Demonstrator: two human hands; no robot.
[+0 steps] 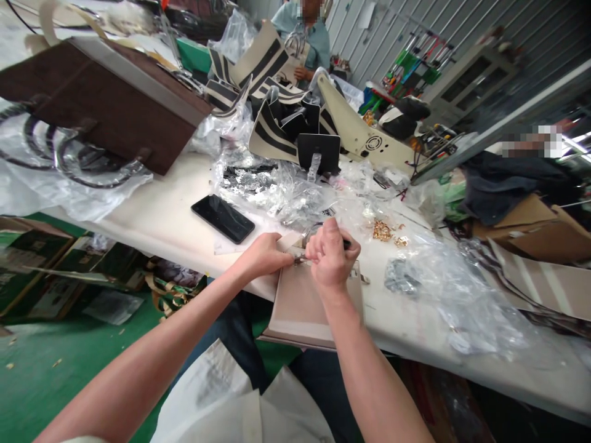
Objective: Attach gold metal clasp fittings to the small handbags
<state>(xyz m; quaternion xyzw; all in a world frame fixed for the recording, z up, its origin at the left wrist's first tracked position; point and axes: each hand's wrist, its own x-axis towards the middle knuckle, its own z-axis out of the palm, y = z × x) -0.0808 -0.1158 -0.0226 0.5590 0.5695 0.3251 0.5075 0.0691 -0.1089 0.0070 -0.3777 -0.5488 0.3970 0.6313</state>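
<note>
My right hand (333, 252) is closed in a fist around a hand tool with a dark handle (346, 244). A thin metal end shows at its left, close to my left fingertips; the tool's exact kind is hidden by the fist. My left hand (270, 255) pinches a light beige strip (289, 241) at the top edge of a taupe bag panel (298, 304). The panel lies under both hands and hangs over the table's front edge towards my lap.
A black phone (223, 218) lies left of my hands. Clear plastic with small metal parts (258, 181) spreads beyond them, and gold hardware (382, 231) sits to the right. A brown bag (111, 98) stands at left. Across the table, a person (302, 37) sits behind striped bag pieces (272, 132).
</note>
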